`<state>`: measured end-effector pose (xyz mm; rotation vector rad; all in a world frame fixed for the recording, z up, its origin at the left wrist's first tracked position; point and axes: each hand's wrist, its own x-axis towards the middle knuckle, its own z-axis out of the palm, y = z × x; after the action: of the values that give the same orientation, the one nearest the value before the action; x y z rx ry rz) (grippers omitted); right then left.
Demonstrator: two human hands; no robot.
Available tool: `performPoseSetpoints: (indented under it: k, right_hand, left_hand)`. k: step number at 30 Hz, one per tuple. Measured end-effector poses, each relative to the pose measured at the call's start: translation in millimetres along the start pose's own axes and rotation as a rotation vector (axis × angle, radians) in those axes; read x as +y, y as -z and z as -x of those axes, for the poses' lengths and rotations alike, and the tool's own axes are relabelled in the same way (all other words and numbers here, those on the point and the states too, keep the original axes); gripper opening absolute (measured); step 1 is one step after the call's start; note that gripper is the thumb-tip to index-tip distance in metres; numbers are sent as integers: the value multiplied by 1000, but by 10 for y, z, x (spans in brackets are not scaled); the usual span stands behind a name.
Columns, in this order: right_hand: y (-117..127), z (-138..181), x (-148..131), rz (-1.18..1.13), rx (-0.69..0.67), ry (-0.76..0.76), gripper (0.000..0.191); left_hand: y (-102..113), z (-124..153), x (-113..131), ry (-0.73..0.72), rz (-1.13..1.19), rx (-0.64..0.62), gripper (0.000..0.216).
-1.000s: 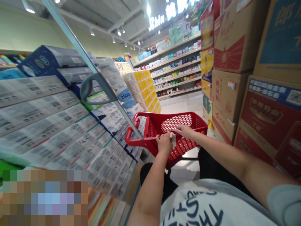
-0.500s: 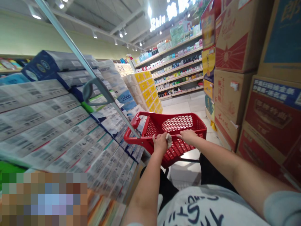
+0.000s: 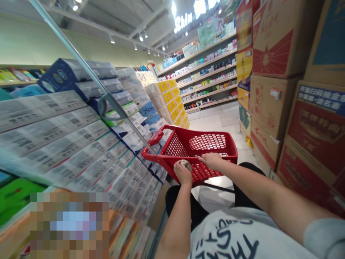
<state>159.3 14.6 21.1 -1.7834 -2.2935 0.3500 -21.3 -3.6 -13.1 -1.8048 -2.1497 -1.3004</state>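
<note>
A red mesh shopping cart [image 3: 205, 142] stands in the aisle in front of me. My left hand [image 3: 182, 172] is closed on the cart's near rim, with a small crumpled whitish wad [image 3: 185, 163] pressed under its fingers. My right hand [image 3: 211, 160] rests on the same rim just to the right, fingers curled over the edge. A thin grey metal pole [image 3: 88, 73] with a loop handle runs diagonally from upper left down to the cart's left corner.
Shelves of boxed goods [image 3: 70, 144] line the left side, close to the cart. Tall stacks of cardboard cartons [image 3: 296, 93] wall the right side. The tiled aisle [image 3: 221, 118] runs ahead to product shelves [image 3: 207, 75] at the back.
The cart and both hands have shifted slightly forward and right. My left hand has closed over the whitish wad, so less of it shows. My right hand settled onto the rim.
</note>
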Motion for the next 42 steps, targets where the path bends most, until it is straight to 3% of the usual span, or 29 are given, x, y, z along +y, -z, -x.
performPoseSetpoints:
  k: [3,7,9,14,16,22,29,32,34,40,42]
  right_hand:
    - [-27,-18,-51,-4,9,8,51]
    - [-41,-22,-81,-11,5,-15,52]
    - [-34,-6,-82,-6,7,-14,52]
    - [-4,50,-52,8,17,-11,52]
    - [2,61,-33,14,24,-10,53]
    - [13,72,32,29,40,-11,51]
    - [13,73,84,51,53,-27,51]
    - [3,76,81,60,68,-25,51]
    - [2,84,82,60,67,-27,50]
    - [-9,100,107,50,56,-15,51]
    - [-27,91,109,55,68,-22,52]
  left_hand:
    - [-138,101,71,171,76,-182,31]
    - [-235,191,208,-3,130,-381,32]
    - [-222,179,194,1,155,-378,28]
    - [-111,75,25,264,140,-124,25]
    - [-98,72,36,312,112,-85,27]
    - [-157,125,214,145,54,-307,26]
    - [-189,152,226,269,-6,-242,18]
    - [-263,240,359,168,73,-406,23]
    - [-272,268,403,127,111,-451,23]
    - [-190,253,240,255,-25,-323,22]
    - [-249,286,211,225,-27,-386,22]
